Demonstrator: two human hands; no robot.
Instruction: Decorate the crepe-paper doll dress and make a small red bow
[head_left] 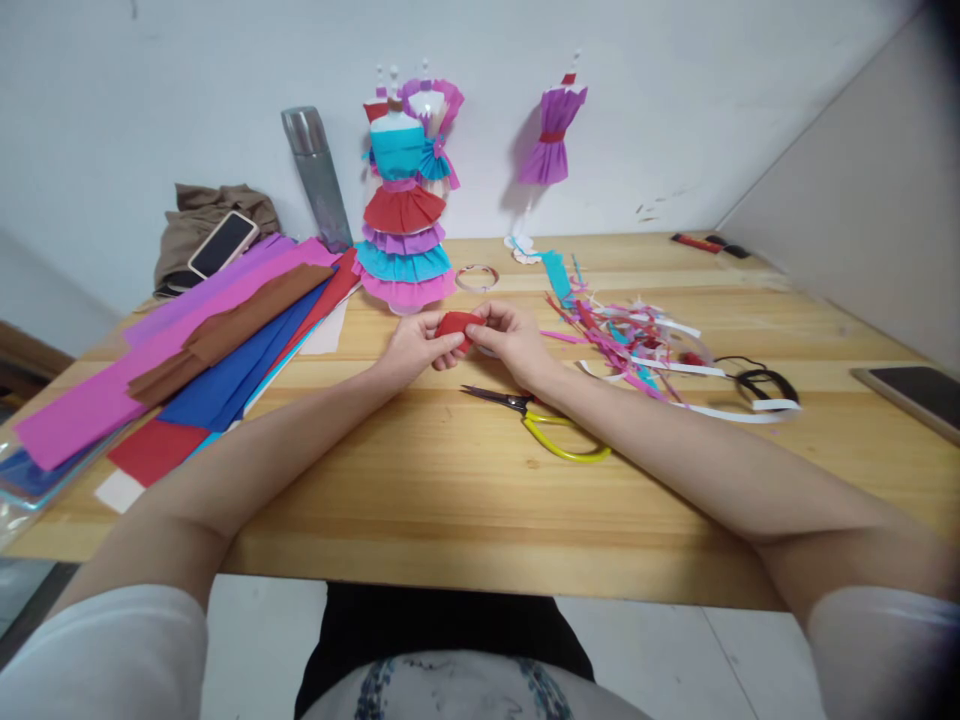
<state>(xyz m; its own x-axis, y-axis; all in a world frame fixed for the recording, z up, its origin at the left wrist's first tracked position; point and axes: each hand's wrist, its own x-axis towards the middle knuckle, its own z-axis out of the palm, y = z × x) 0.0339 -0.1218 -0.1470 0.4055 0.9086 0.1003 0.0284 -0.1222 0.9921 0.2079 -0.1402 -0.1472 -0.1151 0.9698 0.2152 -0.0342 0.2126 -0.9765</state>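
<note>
A small folded piece of red crepe paper [454, 324] is pinched between both hands above the middle of the table. My left hand [420, 340] grips its left side, and my right hand [510, 338] grips the right side with thumb and fingers. Just below the right wrist lie scissors [566, 435] with yellow handles, blades pointing left. Behind the hands stands a small mannequin [400, 225] in a tiered blue, red, purple and pink paper dress. A roll of tape [477, 278] lies flat beside its base.
Long crepe paper sheets [247, 350] cover the table's left side, near a phone [223, 245] and a steel flask [319, 175]. Coloured scraps [622, 340] lie at right. Another mannequin in a purple dress [553, 138] stands by the wall. A dark tablet-like device [915, 395] rests at far right.
</note>
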